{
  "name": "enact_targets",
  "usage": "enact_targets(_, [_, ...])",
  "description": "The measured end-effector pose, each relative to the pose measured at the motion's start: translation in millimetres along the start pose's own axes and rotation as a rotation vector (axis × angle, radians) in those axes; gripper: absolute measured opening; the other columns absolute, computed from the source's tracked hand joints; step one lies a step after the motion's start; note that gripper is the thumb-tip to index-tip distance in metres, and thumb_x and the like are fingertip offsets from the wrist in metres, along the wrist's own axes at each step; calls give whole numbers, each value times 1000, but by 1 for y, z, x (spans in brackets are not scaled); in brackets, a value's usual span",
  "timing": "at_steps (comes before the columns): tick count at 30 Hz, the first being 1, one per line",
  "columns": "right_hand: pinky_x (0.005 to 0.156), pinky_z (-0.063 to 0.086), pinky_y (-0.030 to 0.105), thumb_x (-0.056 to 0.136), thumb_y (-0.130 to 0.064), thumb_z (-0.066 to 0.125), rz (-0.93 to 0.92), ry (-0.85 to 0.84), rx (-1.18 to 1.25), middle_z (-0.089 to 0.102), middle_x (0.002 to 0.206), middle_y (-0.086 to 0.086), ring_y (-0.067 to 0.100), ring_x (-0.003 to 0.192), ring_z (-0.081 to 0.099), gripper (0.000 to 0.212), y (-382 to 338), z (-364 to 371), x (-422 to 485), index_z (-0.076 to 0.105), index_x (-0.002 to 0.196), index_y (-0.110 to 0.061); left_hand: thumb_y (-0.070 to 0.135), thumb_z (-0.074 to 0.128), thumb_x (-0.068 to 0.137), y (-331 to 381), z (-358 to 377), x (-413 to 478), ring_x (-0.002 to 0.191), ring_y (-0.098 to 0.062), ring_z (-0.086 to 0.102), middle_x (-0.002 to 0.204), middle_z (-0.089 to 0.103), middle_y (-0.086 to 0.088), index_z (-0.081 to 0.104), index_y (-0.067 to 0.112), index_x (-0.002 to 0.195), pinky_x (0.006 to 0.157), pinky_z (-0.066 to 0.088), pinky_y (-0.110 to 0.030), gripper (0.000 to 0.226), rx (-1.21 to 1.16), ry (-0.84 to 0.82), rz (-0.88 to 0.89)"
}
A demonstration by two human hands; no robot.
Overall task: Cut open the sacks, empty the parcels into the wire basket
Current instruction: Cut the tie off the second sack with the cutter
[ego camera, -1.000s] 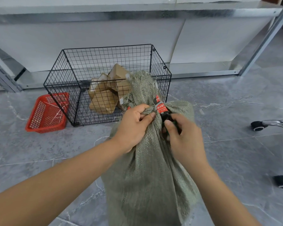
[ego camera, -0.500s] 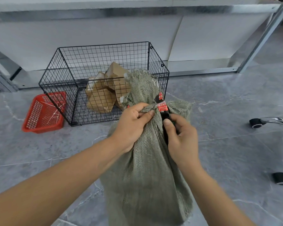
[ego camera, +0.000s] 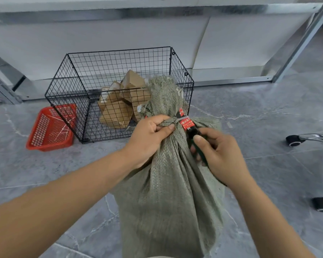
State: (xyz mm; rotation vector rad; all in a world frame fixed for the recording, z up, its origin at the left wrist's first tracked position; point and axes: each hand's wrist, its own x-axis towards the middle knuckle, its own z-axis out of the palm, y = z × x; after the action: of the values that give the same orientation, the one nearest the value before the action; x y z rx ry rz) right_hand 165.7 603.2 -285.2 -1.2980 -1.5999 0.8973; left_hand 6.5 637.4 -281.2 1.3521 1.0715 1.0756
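Observation:
A grey-green woven sack [ego camera: 172,202] stands upright on the floor in front of me, its neck tied off with a strap carrying a red tag [ego camera: 187,123]. My left hand [ego camera: 149,138] grips the bunched neck just left of the tie. My right hand [ego camera: 220,155] holds a dark-handled cutter [ego camera: 195,140], its tip up against the red tag. Behind the sack stands the black wire basket [ego camera: 78,86] with several brown cardboard parcels [ego camera: 117,110] piled in its right half.
A red plastic basket [ego camera: 50,127] sits on the floor left of the wire basket. A metal shelving frame [ego camera: 296,43] runs along the back. Chair casters [ego camera: 295,140] and a chrome leg are at the right edge. Grey tiled floor all around.
The view has shifted slightly. My right hand with the cutter has stayed at the tie, drawing slightly down and right; my left hand keeps its grip on the neck.

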Motion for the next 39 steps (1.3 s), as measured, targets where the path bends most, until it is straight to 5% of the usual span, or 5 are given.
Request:
enact_targets(4, [55, 39, 19, 91, -17, 52, -39, -87, -325, 61, 58, -18, 2, 53, 53, 13, -10, -16, 1, 61, 86, -26, 4, 52, 89, -5, 1, -3, 75, -13, 60, 81, 66, -3, 61, 3, 104, 85, 49, -33, 17, 29, 29, 2])
enact_targets(7, [53, 39, 10, 92, -23, 50, -44, -120, -480, 64, 64, -10, 0, 56, 54, 8, -19, -21, 3, 56, 88, -26, 2, 51, 90, -6, 1, -5, 67, 0, 61, 68, 68, 11, 63, 16, 87, 74, 50, -17, 19, 32, 27, 35])
enact_targets(13, [63, 52, 41, 91, -39, 43, -46, -68, -719, 65, 76, 6, 30, 68, 59, 22, -23, -21, -3, 53, 106, -26, 2, 49, 91, -4, 3, -6, 63, 2, 61, 62, 68, 13, 63, 18, 81, 68, 49, -12, 23, -50, 15, 6])
enact_targets(26, [46, 39, 17, 91, -5, 52, 131, 329, 324, 55, 49, -10, 4, 45, 46, 34, -7, 32, -6, 62, 66, -25, -1, 48, 90, 4, 20, 0, 59, -10, 65, 65, 70, 1, 63, 10, 86, 59, 56, -21, 19, -377, 77, -136])
enact_targets(39, [38, 39, 18, 93, -14, 50, 507, 132, 907, 59, 54, 3, 12, 40, 45, 24, -5, 34, 2, 62, 74, -7, 10, 44, 94, -1, 18, -2, 34, -22, 53, 48, 54, -13, 56, 6, 103, 37, 49, -30, 16, -486, 39, -321])
